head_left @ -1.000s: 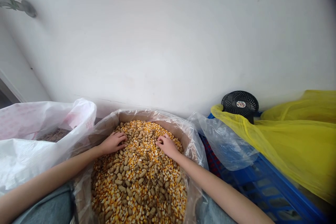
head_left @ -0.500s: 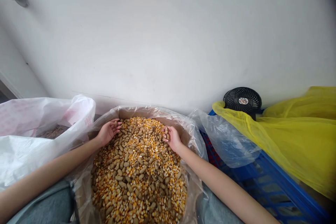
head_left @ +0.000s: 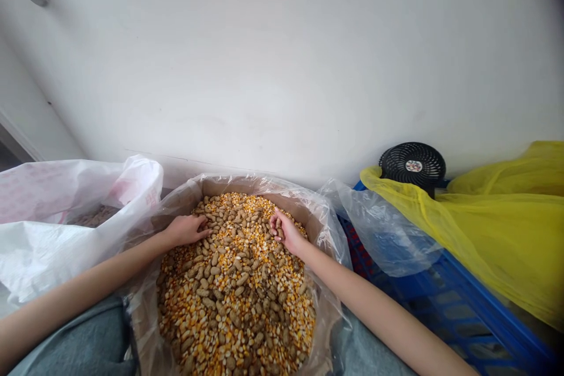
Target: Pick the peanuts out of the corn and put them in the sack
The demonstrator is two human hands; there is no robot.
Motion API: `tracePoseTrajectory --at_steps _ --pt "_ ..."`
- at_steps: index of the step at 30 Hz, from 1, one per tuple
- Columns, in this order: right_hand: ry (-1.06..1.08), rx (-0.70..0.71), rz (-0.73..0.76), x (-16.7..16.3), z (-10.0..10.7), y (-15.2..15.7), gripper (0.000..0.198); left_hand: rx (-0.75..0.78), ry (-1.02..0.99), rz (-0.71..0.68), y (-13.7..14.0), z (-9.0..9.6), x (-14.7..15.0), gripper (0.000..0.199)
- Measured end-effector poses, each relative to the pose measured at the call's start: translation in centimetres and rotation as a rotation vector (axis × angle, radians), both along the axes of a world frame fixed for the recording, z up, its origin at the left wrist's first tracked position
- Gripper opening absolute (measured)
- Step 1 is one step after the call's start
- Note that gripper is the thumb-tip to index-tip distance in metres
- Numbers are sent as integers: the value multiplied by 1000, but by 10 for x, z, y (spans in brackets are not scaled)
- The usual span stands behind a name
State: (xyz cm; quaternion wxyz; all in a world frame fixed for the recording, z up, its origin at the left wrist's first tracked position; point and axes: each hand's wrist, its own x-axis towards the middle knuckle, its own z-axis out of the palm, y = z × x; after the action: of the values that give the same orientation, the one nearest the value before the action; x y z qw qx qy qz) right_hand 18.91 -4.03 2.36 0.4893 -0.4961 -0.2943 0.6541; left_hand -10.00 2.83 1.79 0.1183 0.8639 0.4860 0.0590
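Unshelled peanuts [head_left: 240,291] lie mixed with yellow and white corn kernels [head_left: 194,320] in a box lined with a clear plastic bag [head_left: 326,226], between my knees. At the left side of the heap, my left hand [head_left: 190,229] has its palm down and its fingers bent in against the peanuts; whatever lies under the fingertips is hidden. My right hand [head_left: 287,234] is over the heap's right side, its fingers curled around a few peanuts that show between thumb and fingers.
On the left stands a white sack [head_left: 39,247] with brownish contents partly visible. To the right are a blue plastic crate [head_left: 458,294], yellow netting [head_left: 497,229] and a black fan [head_left: 412,165]. A white wall [head_left: 273,70] rises right behind the box.
My left hand has turned from palm inward to palm down and dropped onto the peanuts. My right hand's fingers have curled in more around its peanuts. The view has shifted slightly.
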Motion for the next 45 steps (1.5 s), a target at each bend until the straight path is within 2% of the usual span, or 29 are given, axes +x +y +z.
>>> tracePoseTrajectory --at_steps 3,5,8,9,13,15,17,23,28,31,33,35,37,41,43,45 --pt "-24 -11 6 -1 -1 -1 34 -91 8 -15 0 -3 1 36" --pt "-31 -11 13 -2 -1 -1 34 -223 -200 3 1 -3 3 27" --pt "-24 -17 27 -3 0 -2 35 -525 -665 133 3 3 7 22" --pt "-17 -24 37 -4 0 -2 35 -604 -763 163 3 5 8 23" --pt "0 -42 88 -5 1 -3 38 -854 -1040 243 4 15 7 28" --pt "-20 -22 76 -5 0 -3 37 -992 -1220 317 5 18 5 23" --pt "-58 16 36 -4 -1 -3 34 -1039 -1301 340 5 19 4 15" --pt "-155 84 -22 -3 -3 -4 27 -930 -1243 341 6 12 2 28" --pt "-228 72 13 -7 -2 -6 27 -1015 -1213 386 1 16 5 30" --pt "-279 66 23 -7 -2 -6 26 -1079 -1219 307 -2 20 6 32" --pt "-318 79 38 -7 -3 -6 26 -1051 -1187 242 -3 19 7 31" --pt "-455 150 78 -6 -3 -7 26 -972 -1080 204 -5 15 9 31" --pt "-726 285 149 -8 -2 -10 24 -848 -890 157 -8 10 13 33" --pt "-1269 483 325 -23 2 -17 25 -439 -504 -52 -14 4 29 34" --pt "-1425 540 396 -36 4 -17 29 -264 -390 -132 -16 5 38 36" --pt "-1526 572 454 -50 5 -15 34 -174 -308 -190 -18 5 47 39"
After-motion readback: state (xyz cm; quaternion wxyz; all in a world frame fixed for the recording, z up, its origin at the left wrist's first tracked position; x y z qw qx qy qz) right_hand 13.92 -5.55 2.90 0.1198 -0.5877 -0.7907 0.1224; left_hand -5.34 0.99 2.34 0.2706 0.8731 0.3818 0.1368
